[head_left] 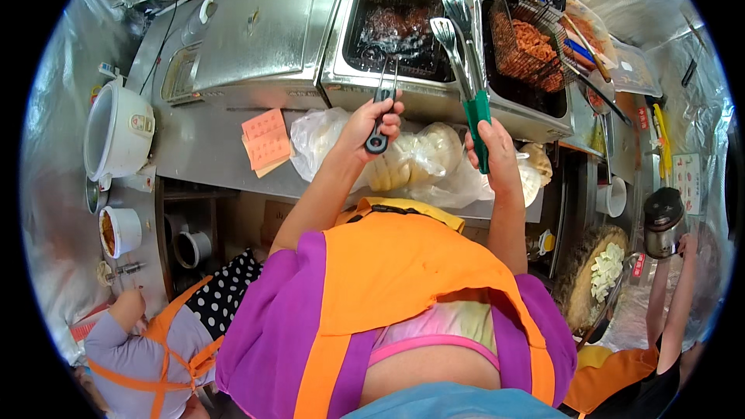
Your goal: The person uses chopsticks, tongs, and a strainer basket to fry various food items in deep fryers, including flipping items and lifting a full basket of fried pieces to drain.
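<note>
My left hand is closed around the black handle of a wire fryer basket. That basket sits in the left well of a steel deep fryer, where dark food lies in bubbling oil. In my right hand I grip metal tongs by their green handle. Their slotted ends point away from me, above the steel between the two wells, and nothing shows in them. A second wire basket, holding reddish-brown fried pieces, rests at the right well.
Plastic bags of pale food and pink paper slips lie before the fryer. Left stand a steel cover, a white cooker and a co-worker. Another person at right holds a dark-lidded jug, near a board with chopped white food.
</note>
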The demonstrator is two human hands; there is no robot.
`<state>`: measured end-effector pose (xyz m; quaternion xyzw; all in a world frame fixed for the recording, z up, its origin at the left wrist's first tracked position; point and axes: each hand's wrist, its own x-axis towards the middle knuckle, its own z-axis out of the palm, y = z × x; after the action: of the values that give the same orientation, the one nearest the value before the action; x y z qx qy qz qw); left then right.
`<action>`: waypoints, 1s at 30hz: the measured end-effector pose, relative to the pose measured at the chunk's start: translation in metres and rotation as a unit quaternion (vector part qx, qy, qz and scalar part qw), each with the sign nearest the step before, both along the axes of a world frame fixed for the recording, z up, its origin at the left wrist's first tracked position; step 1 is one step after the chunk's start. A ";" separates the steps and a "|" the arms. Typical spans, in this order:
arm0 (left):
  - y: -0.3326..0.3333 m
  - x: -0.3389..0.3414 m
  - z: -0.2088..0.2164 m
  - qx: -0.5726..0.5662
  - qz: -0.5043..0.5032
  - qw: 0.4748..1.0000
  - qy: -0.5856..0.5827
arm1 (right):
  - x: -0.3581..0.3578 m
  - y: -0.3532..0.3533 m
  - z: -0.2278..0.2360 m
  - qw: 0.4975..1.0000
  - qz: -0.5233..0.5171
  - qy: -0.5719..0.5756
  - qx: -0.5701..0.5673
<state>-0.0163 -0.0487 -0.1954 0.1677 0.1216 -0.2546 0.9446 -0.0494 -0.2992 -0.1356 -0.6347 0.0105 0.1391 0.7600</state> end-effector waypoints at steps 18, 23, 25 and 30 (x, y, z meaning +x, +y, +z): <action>0.021 -0.021 0.024 -0.004 -0.042 0.997 -0.072 | 0.000 -0.011 0.042 0.849 -0.159 -0.236 -0.445; 0.027 -0.027 0.042 -0.104 -0.049 0.989 -0.091 | -0.007 -0.020 0.061 0.666 -0.142 -0.269 -0.681; 0.031 -0.028 0.047 -0.173 -0.057 0.979 -0.093 | -0.009 -0.022 0.069 0.632 -0.128 -0.271 -0.715; 0.037 -0.025 0.066 -0.272 -0.066 0.956 -0.094 | -0.002 -0.013 0.082 0.602 -0.052 -0.259 -0.753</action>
<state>-0.0416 -0.0116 -0.1297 -0.0645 -0.0523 -0.3226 0.9429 -0.0517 -0.3122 -0.0533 -0.9903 -0.0529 -0.1282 -0.0105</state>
